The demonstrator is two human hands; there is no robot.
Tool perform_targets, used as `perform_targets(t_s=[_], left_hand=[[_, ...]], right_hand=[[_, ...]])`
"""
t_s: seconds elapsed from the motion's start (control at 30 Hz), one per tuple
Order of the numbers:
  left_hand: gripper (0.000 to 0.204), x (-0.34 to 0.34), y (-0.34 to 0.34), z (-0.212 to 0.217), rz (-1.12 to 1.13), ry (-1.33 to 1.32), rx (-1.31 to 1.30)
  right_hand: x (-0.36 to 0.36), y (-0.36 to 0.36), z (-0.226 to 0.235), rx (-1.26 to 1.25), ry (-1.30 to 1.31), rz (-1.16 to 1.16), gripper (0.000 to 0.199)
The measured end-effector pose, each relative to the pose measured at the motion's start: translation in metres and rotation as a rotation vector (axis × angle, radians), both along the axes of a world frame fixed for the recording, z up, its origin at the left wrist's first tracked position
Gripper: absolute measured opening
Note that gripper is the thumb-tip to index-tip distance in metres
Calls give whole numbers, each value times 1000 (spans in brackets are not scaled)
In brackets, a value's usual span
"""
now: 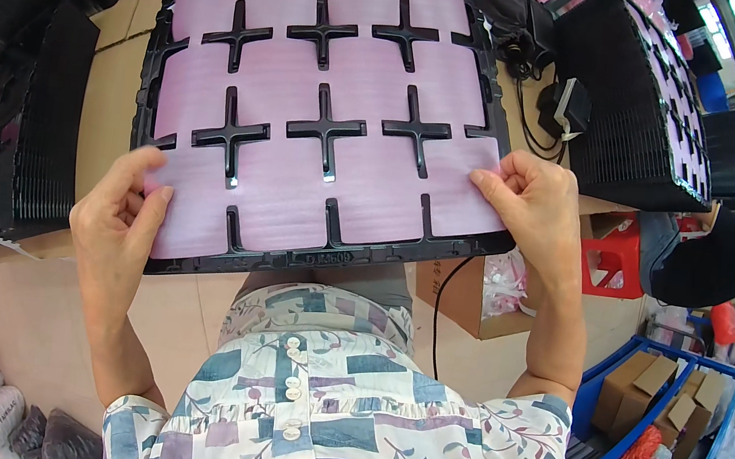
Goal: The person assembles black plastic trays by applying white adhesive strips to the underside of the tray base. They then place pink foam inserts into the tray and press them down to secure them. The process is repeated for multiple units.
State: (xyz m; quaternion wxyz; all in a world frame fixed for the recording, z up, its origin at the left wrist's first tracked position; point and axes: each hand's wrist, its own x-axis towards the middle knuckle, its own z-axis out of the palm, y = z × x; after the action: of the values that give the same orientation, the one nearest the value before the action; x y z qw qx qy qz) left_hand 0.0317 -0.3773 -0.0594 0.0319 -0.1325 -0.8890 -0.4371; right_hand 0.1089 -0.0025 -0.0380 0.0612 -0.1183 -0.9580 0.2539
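A pink foam sheet [273,185] with cross-shaped openings lies over a black plastic tray [363,255] on the table before me. Black cross-shaped ridges of the tray stand up through the openings. My left hand [123,206] is closed in a pinch on the sheet's near left edge, thumb and forefinger at its border. At the near right edge, my right hand [536,199] pinches the sheet between thumb and curled fingers. Both hands are at the tray's near half, one on each side.
Stacks of black trays stand at the left [51,118] and right [617,101]. A black power adapter [568,107] with cables lies right of the tray. Farther right are a red stool [610,260], a bent-over person [707,262] and a blue rack [628,356]. Below the table sits a cardboard box [459,293].
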Motion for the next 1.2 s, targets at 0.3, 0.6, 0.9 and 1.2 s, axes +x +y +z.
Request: perform_targets(t_s=[0.3,0.6,0.9,1.2], left_hand=[[10,7,8,-2,-8,195,-192],[10,5,11,-3,17,233,-253],[14,3,7,-10,20,269,-241],[15,-1,9,-9,39,247,-235]], right_hand=[[0,-14,-7,271,80,-24,27],[-3,-15,-10,294,122,-16,26],[-2,-19,-10,281,113,-6,26],[-1,-18,-9,289,113,8,24]])
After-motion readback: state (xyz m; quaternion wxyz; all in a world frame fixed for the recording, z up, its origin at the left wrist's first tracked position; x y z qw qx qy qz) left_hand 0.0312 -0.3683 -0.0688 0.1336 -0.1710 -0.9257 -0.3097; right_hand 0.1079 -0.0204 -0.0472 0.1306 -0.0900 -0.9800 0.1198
